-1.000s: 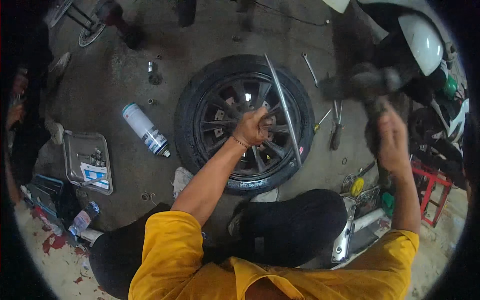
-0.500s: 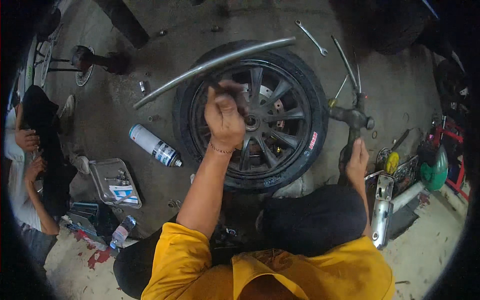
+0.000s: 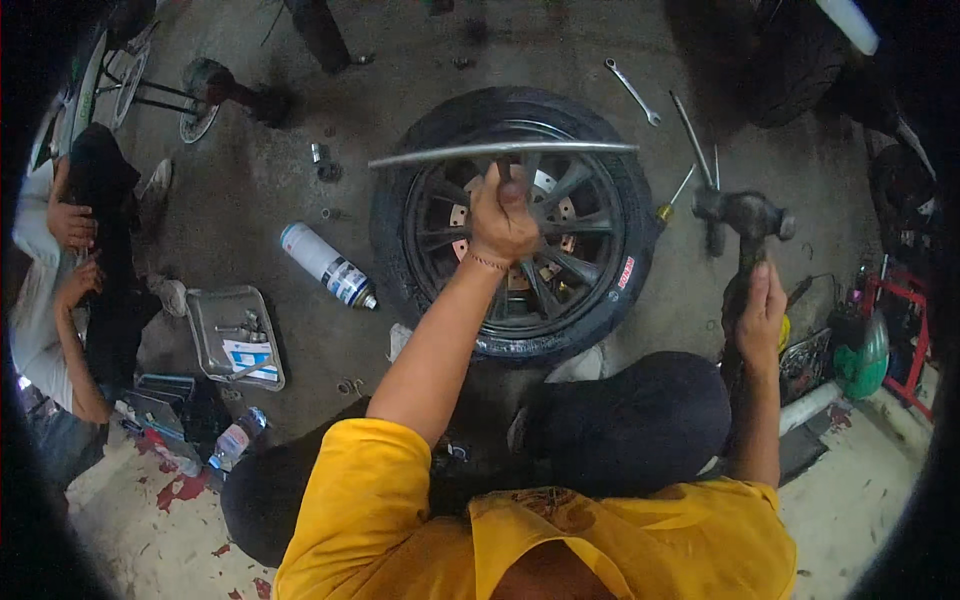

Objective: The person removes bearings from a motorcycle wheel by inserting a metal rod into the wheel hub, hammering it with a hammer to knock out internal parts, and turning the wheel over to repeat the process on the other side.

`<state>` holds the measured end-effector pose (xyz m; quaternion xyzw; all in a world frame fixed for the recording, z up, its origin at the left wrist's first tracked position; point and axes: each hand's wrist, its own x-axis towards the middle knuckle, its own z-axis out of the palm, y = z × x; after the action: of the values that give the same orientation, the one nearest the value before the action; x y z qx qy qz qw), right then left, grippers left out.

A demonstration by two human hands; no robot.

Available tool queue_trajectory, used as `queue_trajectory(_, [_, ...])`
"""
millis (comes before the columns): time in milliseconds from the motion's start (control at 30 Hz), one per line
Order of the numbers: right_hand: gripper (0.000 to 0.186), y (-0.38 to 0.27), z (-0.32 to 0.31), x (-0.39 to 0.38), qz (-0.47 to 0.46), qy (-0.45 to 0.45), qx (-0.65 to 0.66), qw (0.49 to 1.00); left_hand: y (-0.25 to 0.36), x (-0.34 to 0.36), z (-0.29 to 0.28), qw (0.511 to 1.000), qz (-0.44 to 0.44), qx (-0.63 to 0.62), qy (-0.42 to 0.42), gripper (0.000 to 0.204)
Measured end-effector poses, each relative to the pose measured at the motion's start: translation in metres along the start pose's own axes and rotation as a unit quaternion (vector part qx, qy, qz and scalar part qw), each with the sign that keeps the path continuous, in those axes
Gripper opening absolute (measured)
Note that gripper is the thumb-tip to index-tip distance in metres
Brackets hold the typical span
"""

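Observation:
My left hand (image 3: 505, 222) is closed over the middle of the wheel, round the dark shank of a T-shaped tool whose long metal bar (image 3: 430, 156) runs crosswise just beyond my fist. How the bar joins the shank I cannot tell. Beneath it lies the motorcycle wheel (image 3: 637, 210), flat, with a black tyre, dark spokes and a brake disc; my hand and forearm hide its hub. To the right of the tyre, my right hand (image 3: 762, 318) grips the handle of a hammer (image 3: 745, 212), its head raised.
A spray can (image 3: 325, 264), a metal tray (image 3: 199, 335) of small parts and a bottle (image 3: 237, 438) lie left. A wrench (image 3: 633, 90) and a screwdriver (image 3: 665, 210) are at the right. Another person's hands (image 3: 72, 226) show at the far left.
My left hand has moved right with the T-shaped tool, whose bar has turned from slanting to nearly level. The hammer and my right hand have shifted to the right.

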<state>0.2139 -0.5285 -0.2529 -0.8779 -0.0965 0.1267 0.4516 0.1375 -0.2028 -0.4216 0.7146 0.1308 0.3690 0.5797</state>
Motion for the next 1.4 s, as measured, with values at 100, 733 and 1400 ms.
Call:
queue_trajectory(100, [0.049, -0.043, -0.006, 0.006, -0.058, 0.04, -0.046, 0.996, 0.001, 0.007, 0.002, 0.999, 0.039, 0.006, 0.011, 0.044])
queue_trajectory(733, [0.044, -0.236, 0.043, 0.059, -0.495, -0.113, -0.438, 0.742, 0.039, 0.02, -0.007, 0.999, 0.018, 0.024, -0.027, 0.027])
queue_trajectory(1400, [0.052, -0.159, -0.003, 0.022, -0.137, -0.004, -0.182, 0.974, 0.048, 0.028, 0.006, 0.998, 0.029, 0.008, -0.05, 0.038])
